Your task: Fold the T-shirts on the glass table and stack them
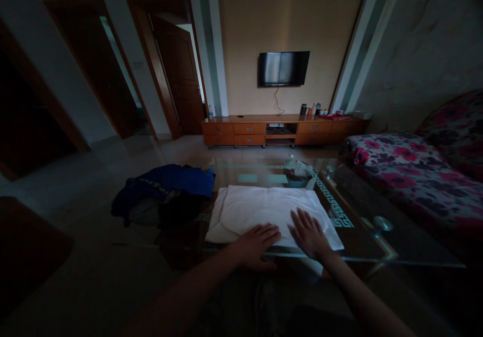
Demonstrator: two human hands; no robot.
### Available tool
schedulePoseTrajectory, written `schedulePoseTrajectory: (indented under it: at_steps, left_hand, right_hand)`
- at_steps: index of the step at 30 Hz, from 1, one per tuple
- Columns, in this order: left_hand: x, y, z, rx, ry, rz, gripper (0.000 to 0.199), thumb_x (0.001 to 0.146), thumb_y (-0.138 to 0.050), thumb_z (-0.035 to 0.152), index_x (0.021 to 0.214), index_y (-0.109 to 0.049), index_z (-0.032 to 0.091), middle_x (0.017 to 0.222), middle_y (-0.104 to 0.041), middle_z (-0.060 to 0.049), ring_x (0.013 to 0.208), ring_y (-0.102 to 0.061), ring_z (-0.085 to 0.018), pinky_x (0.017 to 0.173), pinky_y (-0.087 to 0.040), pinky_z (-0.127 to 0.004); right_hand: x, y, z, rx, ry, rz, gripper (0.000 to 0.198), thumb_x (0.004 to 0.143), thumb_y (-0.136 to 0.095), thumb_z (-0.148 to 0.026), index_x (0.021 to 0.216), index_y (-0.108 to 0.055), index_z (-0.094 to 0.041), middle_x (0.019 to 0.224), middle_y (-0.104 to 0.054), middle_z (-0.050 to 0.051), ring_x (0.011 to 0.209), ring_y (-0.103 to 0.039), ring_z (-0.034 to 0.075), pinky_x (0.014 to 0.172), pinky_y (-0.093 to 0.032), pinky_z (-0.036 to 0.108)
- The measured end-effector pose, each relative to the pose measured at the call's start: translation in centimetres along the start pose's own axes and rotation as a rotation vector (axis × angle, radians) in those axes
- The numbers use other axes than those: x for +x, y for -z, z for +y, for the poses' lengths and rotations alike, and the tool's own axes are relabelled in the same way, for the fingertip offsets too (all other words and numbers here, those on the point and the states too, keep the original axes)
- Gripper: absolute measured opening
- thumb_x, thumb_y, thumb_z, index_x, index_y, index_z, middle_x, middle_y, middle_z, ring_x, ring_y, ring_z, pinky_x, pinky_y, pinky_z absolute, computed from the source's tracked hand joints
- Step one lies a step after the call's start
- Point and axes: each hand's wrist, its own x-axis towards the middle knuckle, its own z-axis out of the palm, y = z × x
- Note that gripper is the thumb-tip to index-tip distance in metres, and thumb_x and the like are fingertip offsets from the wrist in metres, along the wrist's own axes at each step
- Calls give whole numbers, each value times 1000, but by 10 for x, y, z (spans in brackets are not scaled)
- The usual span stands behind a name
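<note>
Dim living room with a tan back wall, where a wall-mounted television hangs above a long wooden media cabinet. Right of the glass coffee table sits a sofa under a pink floral cover. On the table's left part lies a heap of blue and dark clothing. Near the table's front edge lies a folded white cloth, spread flat. Behind the cloth, toward the cabinet, stands a small basket with crumpled wrapping in it. Left hand rests at the cloth's near edge, fingers loosely curled, holding nothing. Right hand lies palm down on the cloth, fingers spread wide and flat.
</note>
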Motion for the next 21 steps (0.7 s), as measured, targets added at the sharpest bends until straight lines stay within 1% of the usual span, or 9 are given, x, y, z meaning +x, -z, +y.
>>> schedulePoseTrajectory:
  at_steps: [2, 5, 7, 10, 12, 13, 17, 19, 21]
  left_hand:
    - [3, -1, -2, -39, 18, -24, 91, 92, -45, 75, 163, -21, 24, 170, -17, -10, 156, -15, -33, 126, -16, -52]
    - [4, 2, -8, -75, 57, -6, 84, 97, -39, 71, 162, -23, 22, 168, -23, -10, 156, -19, -28, 126, -18, -45]
    - [1, 7, -19, -40, 169, 70, 76, 101, -34, 64, 161, -27, 18, 166, -30, -12, 154, -25, -24, 126, -20, -41]
    - [-15, 17, -47, 106, 412, 209, 63, 105, -31, 49, 156, -37, 14, 163, -35, -13, 154, -26, -23, 127, -18, -42]
    - [-31, 21, -70, 198, 547, 261, 62, 103, -34, 46, 155, -38, 12, 166, -30, -14, 156, -21, -25, 127, -17, -44]
    - [-39, 22, -80, 220, 600, 254, 64, 102, -35, 47, 156, -36, 11, 167, -27, -15, 156, -20, -26, 126, -18, -44]
    - [-60, 19, -106, 236, 642, 173, 68, 102, -31, 51, 158, -33, 13, 167, -27, -12, 156, -19, -25, 125, -20, -42]
    - [-63, 16, -112, 256, 656, 191, 66, 102, -30, 49, 158, -33, 14, 167, -28, -10, 156, -20, -24, 126, -19, -42]
    - [-63, 14, -116, 288, 720, 246, 63, 103, -28, 45, 158, -34, 14, 167, -28, -11, 155, -22, -23, 126, -19, -42]
  right_hand:
    - [0, -2, 3, 1, -14, 33, 65, 104, -21, -51, 164, -23, -25, 170, -13, 5, 156, -14, 27, 124, -19, 53]
    - [3, -2, 6, 0, -59, 52, 64, 104, -19, -49, 164, -21, -26, 171, -13, 5, 157, -12, 27, 125, -17, 53]
    - [6, -2, 10, 2, -70, 11, 65, 104, -21, -54, 163, -26, -27, 170, -16, 4, 157, -12, 27, 125, -15, 53]
    - [10, -2, 26, 10, -100, -2, 67, 104, -20, -55, 162, -28, -22, 170, -17, 7, 156, -15, 26, 126, -17, 48]
    - [12, -4, 39, -7, -146, 27, 69, 104, -20, -53, 163, -25, -18, 170, -14, 9, 157, -15, 27, 126, -19, 46]
    - [12, -5, 45, -21, -165, 36, 70, 104, -20, -54, 164, -24, -18, 170, -13, 9, 157, -14, 27, 125, -19, 47]
    - [9, -11, 60, -68, -169, 18, 73, 102, -19, -60, 164, -23, -21, 170, -17, 8, 157, -13, 26, 125, -19, 50]
    - [8, -14, 62, -80, -166, 31, 74, 102, -17, -60, 164, -23, -20, 170, -17, 8, 157, -13, 27, 124, -20, 50]
    - [8, -17, 64, -91, -173, 73, 74, 102, -15, -57, 164, -22, -16, 170, -15, 9, 157, -13, 28, 125, -20, 49]
